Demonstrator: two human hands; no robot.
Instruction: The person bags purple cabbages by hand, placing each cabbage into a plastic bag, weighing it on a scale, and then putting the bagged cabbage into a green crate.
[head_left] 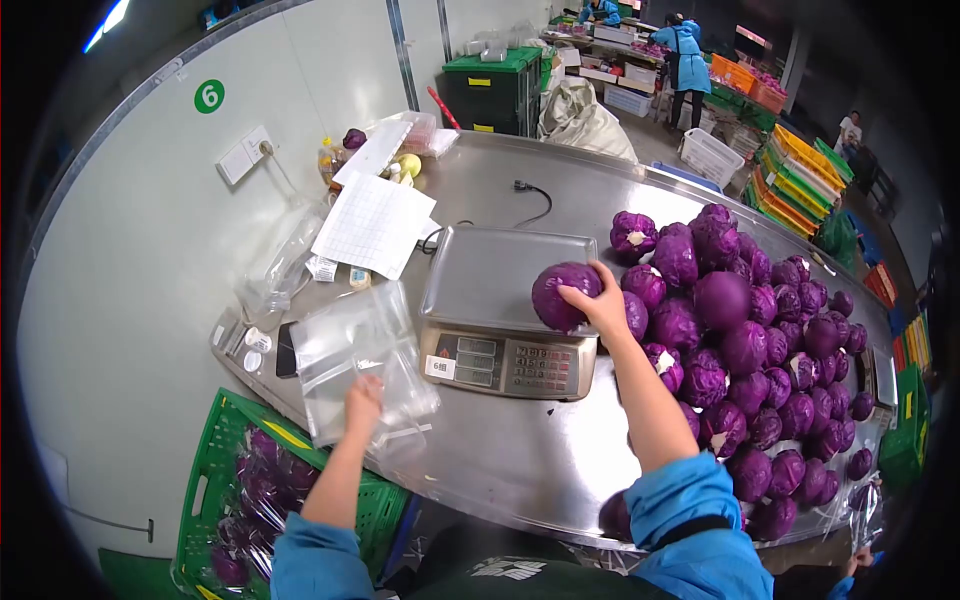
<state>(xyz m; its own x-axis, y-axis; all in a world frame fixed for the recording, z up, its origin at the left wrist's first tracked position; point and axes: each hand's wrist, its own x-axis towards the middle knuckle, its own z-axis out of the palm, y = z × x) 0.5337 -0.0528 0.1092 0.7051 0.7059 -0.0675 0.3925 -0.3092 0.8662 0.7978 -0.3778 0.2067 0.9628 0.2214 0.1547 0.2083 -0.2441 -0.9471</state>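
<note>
My right hand (601, 302) grips a purple cabbage (562, 297), thumb across its side, over the right part of a digital scale (500, 270). The scale has a flat metal pan and a keypad (541, 369) on its front. On the left, my left hand (364, 400) is closed at the lower part of a pile of clear plastic bags (345, 335), its fingers pinching the film. Right of the scale lies a large heap of purple cabbages (745, 345) on the metal table (520, 450).
A green crate (205, 480) with wrapped cabbages stands below the table's left edge. Papers (368, 225), a phone (287, 350) and a cable (540, 198) lie on the table. Another person's hand (858, 560) holds plastic at lower right. Stacked crates (795, 180) and people in blue stand behind.
</note>
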